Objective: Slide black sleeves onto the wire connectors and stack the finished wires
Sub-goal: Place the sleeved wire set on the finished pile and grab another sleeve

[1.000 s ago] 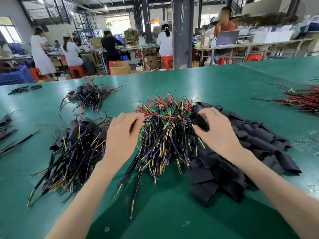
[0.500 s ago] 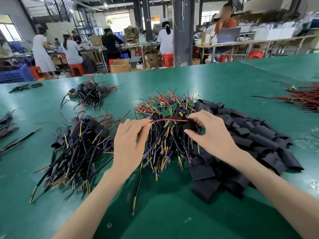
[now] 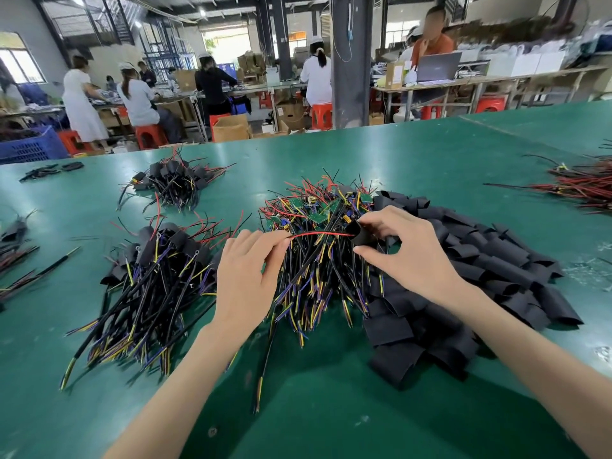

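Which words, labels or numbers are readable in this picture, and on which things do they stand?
No text can be read.
Green boards in the wire pile: any marks are too small.
Cardboard box beside the laptop: any print is blurred.

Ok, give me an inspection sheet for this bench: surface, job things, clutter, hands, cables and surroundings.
Surface: green table, pale scuffs near its right edge.
Job's things: heap of black sleeves on the right; loose wires in the centre; sleeved wires stacked on the left, a smaller stack behind.
Clutter: red wire bundle far right; black scraps far left.
Hands: left hand pinches a red wire; right hand holds a sleeve at that wire's end.
Cables: thin cord hanging on the pillar.
Surroundings: workers at benches, laptop, blue crate.
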`<control>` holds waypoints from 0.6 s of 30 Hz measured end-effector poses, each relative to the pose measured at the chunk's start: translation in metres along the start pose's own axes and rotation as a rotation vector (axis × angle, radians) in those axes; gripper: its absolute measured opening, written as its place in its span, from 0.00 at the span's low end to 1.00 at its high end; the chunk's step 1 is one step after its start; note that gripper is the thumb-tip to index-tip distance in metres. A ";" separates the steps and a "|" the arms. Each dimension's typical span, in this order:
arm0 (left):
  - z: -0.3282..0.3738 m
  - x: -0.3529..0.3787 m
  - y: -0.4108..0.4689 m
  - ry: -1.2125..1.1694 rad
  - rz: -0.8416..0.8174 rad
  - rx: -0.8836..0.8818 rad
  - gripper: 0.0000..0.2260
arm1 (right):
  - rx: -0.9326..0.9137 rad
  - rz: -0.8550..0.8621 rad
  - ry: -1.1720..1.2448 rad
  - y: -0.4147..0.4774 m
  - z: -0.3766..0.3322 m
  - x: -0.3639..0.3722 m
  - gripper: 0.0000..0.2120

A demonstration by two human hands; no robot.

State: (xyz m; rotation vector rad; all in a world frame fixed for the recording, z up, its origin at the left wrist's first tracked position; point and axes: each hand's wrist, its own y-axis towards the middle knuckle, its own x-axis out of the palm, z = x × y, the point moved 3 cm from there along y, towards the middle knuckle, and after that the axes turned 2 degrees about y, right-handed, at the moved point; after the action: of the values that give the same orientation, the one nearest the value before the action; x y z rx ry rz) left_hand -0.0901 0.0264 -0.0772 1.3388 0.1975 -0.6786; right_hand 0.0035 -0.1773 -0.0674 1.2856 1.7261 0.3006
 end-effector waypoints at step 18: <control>0.033 0.020 -0.015 -0.406 -0.375 0.010 0.34 | -0.237 -0.352 -0.315 -0.016 -0.032 0.027 0.17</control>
State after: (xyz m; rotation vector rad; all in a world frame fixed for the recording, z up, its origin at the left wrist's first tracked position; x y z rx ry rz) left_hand -0.0910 -0.0125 -0.0914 1.1540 0.1166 -1.2517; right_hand -0.0323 -0.1510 -0.0750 0.7924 1.5570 0.0869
